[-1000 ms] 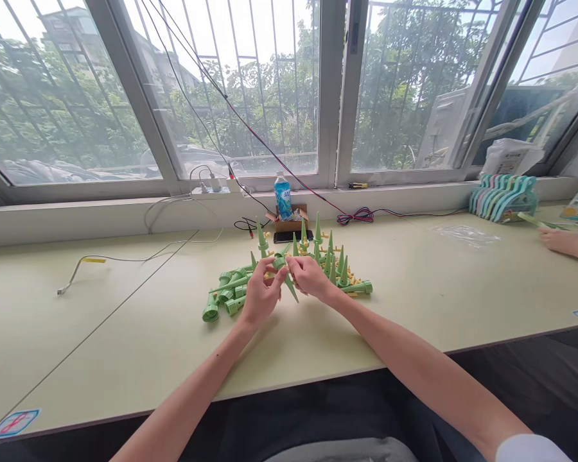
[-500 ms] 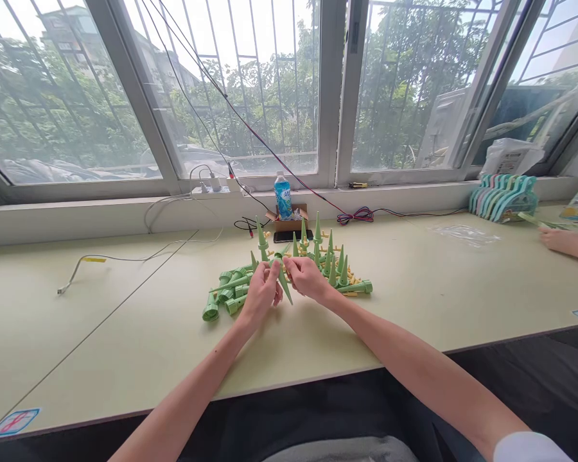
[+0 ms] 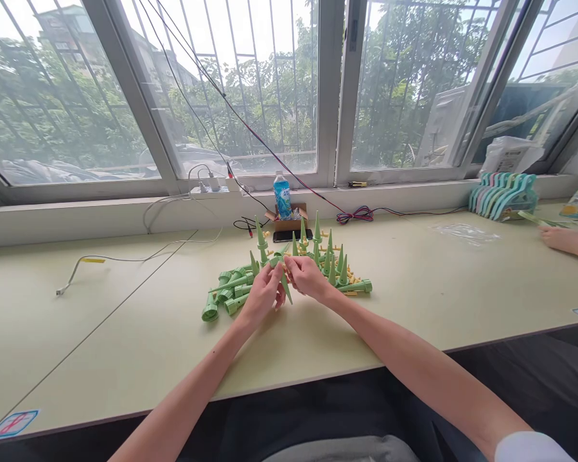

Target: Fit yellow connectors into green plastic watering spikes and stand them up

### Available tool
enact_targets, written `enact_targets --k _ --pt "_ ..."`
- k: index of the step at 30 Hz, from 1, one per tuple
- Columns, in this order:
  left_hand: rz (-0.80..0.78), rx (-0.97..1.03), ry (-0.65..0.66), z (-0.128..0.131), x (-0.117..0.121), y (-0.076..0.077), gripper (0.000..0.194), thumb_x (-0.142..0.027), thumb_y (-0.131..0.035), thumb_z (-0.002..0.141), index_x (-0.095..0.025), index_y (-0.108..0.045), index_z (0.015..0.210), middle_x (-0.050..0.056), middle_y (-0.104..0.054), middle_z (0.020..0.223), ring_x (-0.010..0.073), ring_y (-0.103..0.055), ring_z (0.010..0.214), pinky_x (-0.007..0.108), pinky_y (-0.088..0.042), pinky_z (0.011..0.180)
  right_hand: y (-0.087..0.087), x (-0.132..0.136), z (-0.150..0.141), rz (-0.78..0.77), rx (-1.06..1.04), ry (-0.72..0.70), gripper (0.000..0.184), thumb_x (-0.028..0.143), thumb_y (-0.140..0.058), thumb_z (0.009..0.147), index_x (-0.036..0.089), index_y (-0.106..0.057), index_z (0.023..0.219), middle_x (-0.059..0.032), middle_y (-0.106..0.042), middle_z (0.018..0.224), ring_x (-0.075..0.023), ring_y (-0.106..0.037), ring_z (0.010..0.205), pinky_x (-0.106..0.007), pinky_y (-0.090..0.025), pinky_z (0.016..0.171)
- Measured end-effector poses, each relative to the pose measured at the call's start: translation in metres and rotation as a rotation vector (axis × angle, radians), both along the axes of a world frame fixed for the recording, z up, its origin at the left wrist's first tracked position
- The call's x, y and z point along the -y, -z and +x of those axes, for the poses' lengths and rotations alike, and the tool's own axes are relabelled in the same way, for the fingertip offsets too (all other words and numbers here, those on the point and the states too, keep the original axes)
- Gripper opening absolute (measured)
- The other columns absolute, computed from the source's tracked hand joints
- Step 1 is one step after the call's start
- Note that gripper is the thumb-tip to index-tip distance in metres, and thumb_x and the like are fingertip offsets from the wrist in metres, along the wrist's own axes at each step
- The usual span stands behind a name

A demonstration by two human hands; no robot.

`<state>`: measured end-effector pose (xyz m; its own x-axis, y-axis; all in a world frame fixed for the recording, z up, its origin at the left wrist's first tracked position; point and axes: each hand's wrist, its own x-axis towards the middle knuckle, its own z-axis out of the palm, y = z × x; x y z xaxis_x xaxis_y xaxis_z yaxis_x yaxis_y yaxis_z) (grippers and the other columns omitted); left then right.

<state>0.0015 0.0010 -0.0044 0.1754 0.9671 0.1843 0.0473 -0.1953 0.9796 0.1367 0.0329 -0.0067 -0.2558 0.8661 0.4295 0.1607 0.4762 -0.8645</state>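
Note:
My left hand (image 3: 264, 292) is closed around a green plastic watering spike (image 3: 287, 290), whose pointed end slants down toward me. Against the collar of that spike, my right hand (image 3: 309, 277) is closed in a pinch; its fingertips hide whatever small part they grip. Several green spikes (image 3: 210, 312) lie heaped by my left hand, their hollow ends showing. Beyond and right of my hands, other green spikes (image 3: 316, 226) stand point up, some with small yellow pieces fitted. Loose yellow valve pieces (image 3: 354, 280) are scattered among them.
Behind the spikes are a black phone (image 3: 285, 236), a small cardboard box (image 3: 293, 224) and a blue-labelled bottle (image 3: 282, 197). Cables (image 3: 361, 214) run along the sill. Child-size hangers (image 3: 503, 196) and a co-worker's hand (image 3: 561, 239) are at the right. A grey cable (image 3: 125, 258) lies left.
The spike has turned slightly in my left hand, and its collar has tilted. My left fingers have shifted a little to the right; the right hand has barely moved.

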Motion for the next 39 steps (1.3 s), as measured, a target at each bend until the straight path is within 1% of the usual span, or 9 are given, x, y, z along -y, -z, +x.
enact_targets --k 2,6,13,20,24,29,34,39 --pt "0.012 -0.016 0.009 -0.0017 -0.001 0.0016 0.043 -0.062 -0.053 0.085 -0.02 -0.05 0.089 -0.006 -0.05 0.056 0.0073 -0.045 0.037 0.02 -0.034 0.036 0.0006 -0.0005 0.0005 0.0 0.006 0.004 0.044 0.051 -0.038 0.094 0.02 -0.039 0.061 0.0048 -0.038 0.049 -0.0084 -0.036 0.044 -0.023 -0.029 0.046" --pt "0.033 -0.033 0.021 -0.0034 -0.0012 0.0018 0.041 -0.06 -0.053 0.086 -0.019 -0.05 0.088 -0.005 -0.053 0.061 0.0061 -0.044 0.038 0.02 -0.034 0.037 0.0 0.0002 0.0015 -0.001 0.015 0.002 0.043 0.048 -0.038 0.094 0.02 -0.037 0.061 0.0052 -0.036 0.048 -0.0081 -0.034 0.043 -0.023 -0.028 0.045" --pt "0.062 -0.05 0.029 -0.0041 -0.0004 0.0007 0.04 -0.059 -0.055 0.085 -0.02 -0.05 0.086 -0.007 -0.048 0.06 0.0052 -0.043 0.037 0.02 -0.034 0.037 -0.0045 0.0042 0.0033 -0.033 0.031 0.003 0.043 0.046 -0.038 0.094 0.021 -0.036 0.06 0.0053 -0.036 0.047 -0.0083 -0.036 0.042 -0.023 -0.03 0.046" --pt "0.064 -0.077 -0.021 -0.0018 -0.001 0.0027 0.04 -0.059 -0.054 0.085 -0.019 -0.05 0.086 -0.006 -0.048 0.059 0.0063 -0.045 0.038 0.02 -0.032 0.035 -0.0051 0.0045 0.0023 -0.008 0.047 0.029 0.042 0.043 -0.038 0.093 0.02 -0.038 0.059 0.0044 -0.038 0.047 -0.0093 -0.039 0.045 -0.023 -0.03 0.048" --pt "0.052 -0.084 -0.05 0.0001 -0.0001 0.0024 0.041 -0.06 -0.055 0.085 -0.019 -0.049 0.085 -0.002 -0.055 0.068 0.0062 -0.046 0.038 0.021 -0.031 0.033 -0.0059 0.0054 0.0008 0.005 0.05 0.021 0.042 0.041 -0.038 0.093 0.02 -0.04 0.057 0.0032 -0.042 0.047 -0.0098 -0.042 0.046 -0.023 -0.032 0.049" --pt "0.057 -0.076 -0.048 0.0014 0.0026 -0.0009 0.041 -0.06 -0.055 0.085 -0.019 -0.048 0.083 -0.001 -0.056 0.073 0.0051 -0.045 0.037 0.022 -0.032 0.033 -0.0065 0.0064 0.0 0.002 0.051 0.015 0.042 0.039 -0.038 0.094 0.019 -0.042 0.057 0.0031 -0.044 0.047 -0.0097 -0.042 0.046 -0.023 -0.032 0.05" --pt "0.062 -0.066 -0.049 0.0025 0.0041 -0.0028 0.042 -0.059 -0.056 0.085 -0.018 -0.048 0.083 -0.002 -0.055 0.073 0.0045 -0.044 0.038 0.021 -0.033 0.033 -0.0062 0.0066 0.0002 0.01 0.046 0.009 0.043 0.038 -0.037 0.094 0.019 -0.045 0.057 0.0031 -0.044 0.046 -0.0095 -0.043 0.045 -0.022 -0.033 0.05" --pt "0.083 -0.077 -0.034 0.0012 0.0037 -0.0025 0.041 -0.059 -0.056 0.085 -0.019 -0.048 0.084 -0.004 -0.053 0.067 0.005 -0.044 0.037 0.02 -0.034 0.034 -0.0037 0.0041 -0.0002 0.028 0.033 0.006 0.044 0.037 -0.038 0.095 0.019 -0.044 0.056 0.0031 -0.045 0.046 -0.0091 -0.043 0.045 -0.022 -0.034 0.051"
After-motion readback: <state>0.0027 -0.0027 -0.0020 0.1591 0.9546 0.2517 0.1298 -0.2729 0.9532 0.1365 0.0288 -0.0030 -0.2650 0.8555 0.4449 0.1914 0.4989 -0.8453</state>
